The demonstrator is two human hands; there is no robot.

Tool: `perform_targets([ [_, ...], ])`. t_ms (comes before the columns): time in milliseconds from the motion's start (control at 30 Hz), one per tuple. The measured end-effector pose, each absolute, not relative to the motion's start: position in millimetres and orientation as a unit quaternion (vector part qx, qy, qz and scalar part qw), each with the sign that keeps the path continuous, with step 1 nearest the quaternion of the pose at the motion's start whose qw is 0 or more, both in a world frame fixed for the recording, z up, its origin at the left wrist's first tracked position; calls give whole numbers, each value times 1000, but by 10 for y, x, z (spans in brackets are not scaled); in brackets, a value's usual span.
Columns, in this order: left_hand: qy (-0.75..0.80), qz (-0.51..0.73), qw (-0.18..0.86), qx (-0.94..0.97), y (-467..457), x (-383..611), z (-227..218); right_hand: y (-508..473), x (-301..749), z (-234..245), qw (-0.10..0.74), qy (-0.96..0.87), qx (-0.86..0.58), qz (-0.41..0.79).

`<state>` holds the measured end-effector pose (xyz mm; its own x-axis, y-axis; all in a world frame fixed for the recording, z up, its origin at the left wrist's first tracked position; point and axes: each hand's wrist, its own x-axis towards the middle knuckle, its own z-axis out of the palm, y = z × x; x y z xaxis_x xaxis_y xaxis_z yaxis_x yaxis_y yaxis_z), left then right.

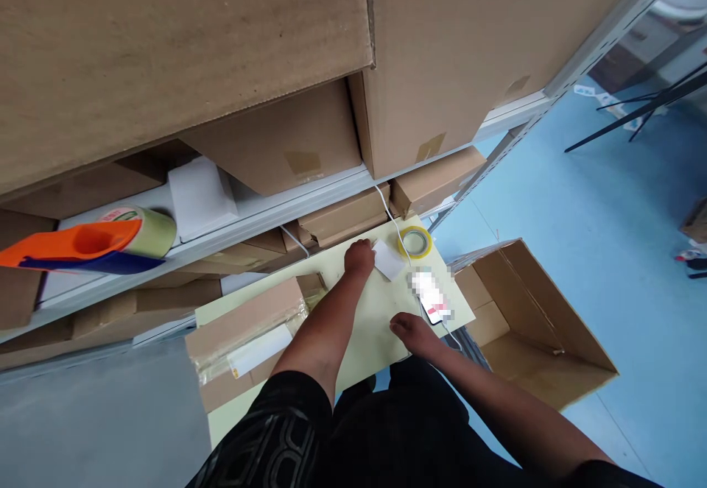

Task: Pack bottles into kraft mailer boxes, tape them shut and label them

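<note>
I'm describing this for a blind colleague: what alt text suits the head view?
A person's left hand is at the edge of a white slip on a pale table, the right hand near a lit phone. Yellow tape, a taped cardboard box and an open carton surround them.

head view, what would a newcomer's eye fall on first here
Probably the orange and blue tape dispenser, vivid against the brown boxes, at the shelf edge on the left. Next, the bright phone screen on the table, beside the right hand, then the open cardboard box at right.
</note>
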<state>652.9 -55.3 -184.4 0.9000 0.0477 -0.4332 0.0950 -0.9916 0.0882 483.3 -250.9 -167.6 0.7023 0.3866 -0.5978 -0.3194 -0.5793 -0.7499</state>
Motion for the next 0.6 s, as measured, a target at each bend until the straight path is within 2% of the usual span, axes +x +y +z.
perform_targets([
  [333,-19,-218,27,975,-482,6461,-1587,-2505,4871,-1745,468,-21,-807,360],
  [600,-108,-220,43,969,-639,6109,-1162,-2502,5174,-1620,508,55,-826,240],
])
